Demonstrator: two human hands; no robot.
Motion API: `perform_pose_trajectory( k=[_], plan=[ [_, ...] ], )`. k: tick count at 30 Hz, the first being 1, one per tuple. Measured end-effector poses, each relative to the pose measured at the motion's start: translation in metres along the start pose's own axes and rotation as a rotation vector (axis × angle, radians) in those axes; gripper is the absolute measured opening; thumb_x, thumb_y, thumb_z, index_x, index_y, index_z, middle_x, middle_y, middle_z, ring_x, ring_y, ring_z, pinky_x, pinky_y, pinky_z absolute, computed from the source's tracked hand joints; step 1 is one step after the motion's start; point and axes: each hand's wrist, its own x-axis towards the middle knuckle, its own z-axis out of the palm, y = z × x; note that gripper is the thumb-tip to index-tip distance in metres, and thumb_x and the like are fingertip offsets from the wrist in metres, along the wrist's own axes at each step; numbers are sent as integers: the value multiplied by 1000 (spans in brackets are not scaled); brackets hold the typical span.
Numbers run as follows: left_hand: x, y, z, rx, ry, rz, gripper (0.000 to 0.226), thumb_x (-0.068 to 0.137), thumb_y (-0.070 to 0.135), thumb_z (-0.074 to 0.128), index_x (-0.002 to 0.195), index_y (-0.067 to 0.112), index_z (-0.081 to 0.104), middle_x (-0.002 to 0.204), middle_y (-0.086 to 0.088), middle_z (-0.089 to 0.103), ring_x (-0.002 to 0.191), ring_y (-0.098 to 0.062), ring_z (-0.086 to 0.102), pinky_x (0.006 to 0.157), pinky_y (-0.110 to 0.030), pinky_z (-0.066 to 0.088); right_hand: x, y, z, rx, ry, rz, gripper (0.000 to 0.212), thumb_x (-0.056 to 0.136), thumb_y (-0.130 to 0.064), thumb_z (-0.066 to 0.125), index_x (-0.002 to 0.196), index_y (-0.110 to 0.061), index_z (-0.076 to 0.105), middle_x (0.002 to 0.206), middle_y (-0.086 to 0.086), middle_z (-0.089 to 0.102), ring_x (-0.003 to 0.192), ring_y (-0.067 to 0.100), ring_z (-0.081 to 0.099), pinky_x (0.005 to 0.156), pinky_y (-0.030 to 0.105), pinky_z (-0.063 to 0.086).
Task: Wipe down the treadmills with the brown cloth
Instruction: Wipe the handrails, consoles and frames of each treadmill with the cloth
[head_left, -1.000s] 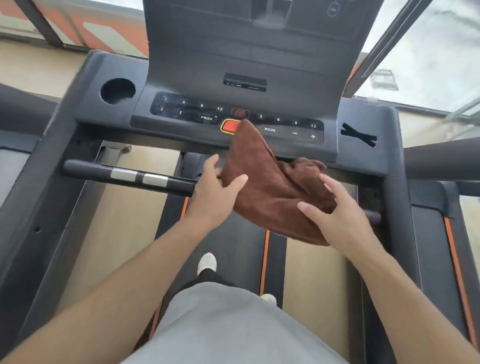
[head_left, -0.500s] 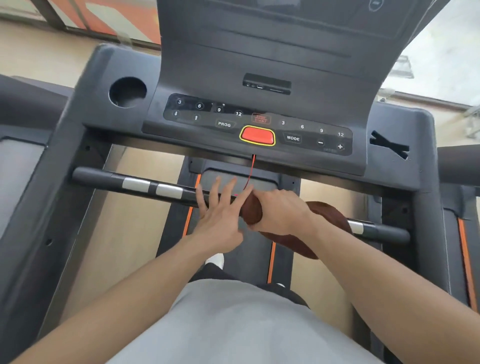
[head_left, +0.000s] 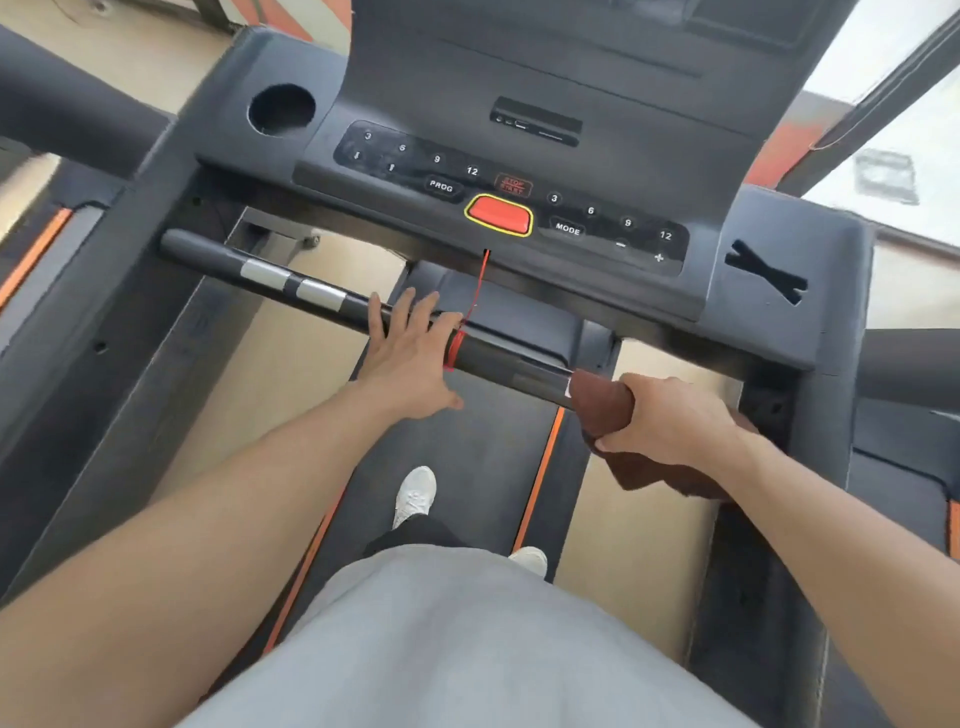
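Note:
I stand on a dark grey treadmill (head_left: 789, 322) whose black handlebar (head_left: 498, 358) crosses in front of me. My right hand (head_left: 670, 415) grips the brown cloth (head_left: 602, 402), wrapped around the right part of the bar; a loose end of the cloth hangs below my wrist. My left hand (head_left: 410, 353) rests on the middle of the bar with straight, spread fingers, just left of a red safety cord (head_left: 480, 283) looped round the bar. The console panel (head_left: 514, 192) with its red stop button (head_left: 498, 215) lies beyond the bar.
A round cup holder (head_left: 281, 109) sits at the console's left, an X-shaped slot (head_left: 766, 278) at its right. The belt (head_left: 467, 447) with orange stripes runs under my white shoes (head_left: 414, 493). Neighbouring treadmill arms (head_left: 67, 104) flank both sides.
My right hand slid the cloth along the handlebar from its middle to the right part. The left hand stayed on the bar's middle. One second ago both hands held the cloth up near the console.

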Motion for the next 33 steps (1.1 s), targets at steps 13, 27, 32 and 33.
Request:
perform_pose_trajectory(
  k=[13, 27, 32, 33],
  plan=[
    [2, 12, -9, 153, -156, -122, 139, 68, 44, 90, 161, 21, -10, 168, -16, -17, 155, -36, -18, 119, -61, -15, 48, -130, 22, -93, 449, -296, 33, 88, -35, 65, 114, -18, 53, 99, 1, 65, 80, 28, 69, 58, 35, 31],
    [2, 3, 5, 120, -21, -32, 121, 70, 31, 83, 159, 24, 1, 168, -16, -15, 155, -39, -14, 117, -62, -17, 15, -10, -35, 196, -377, -37, 30, 74, -51, 76, 92, -29, 69, 90, -5, 75, 82, 16, 70, 77, 31, 55],
    [4, 2, 6, 96, -19, -8, 121, 70, 27, 82, 159, 23, 1, 166, -18, -19, 155, -40, -15, 116, -65, -17, 43, -113, 2, 54, 208, -169, 35, 83, -51, 61, 108, -27, 57, 92, -3, 69, 83, 30, 69, 66, 33, 42],
    [4, 2, 6, 90, -27, -3, 122, 70, 28, 82, 160, 23, 1, 166, -18, -20, 155, -40, -16, 117, -65, -16, 46, -127, 5, 46, 285, -185, 36, 83, -48, 62, 111, -25, 56, 97, -3, 69, 83, 30, 70, 64, 34, 41]
  ],
)
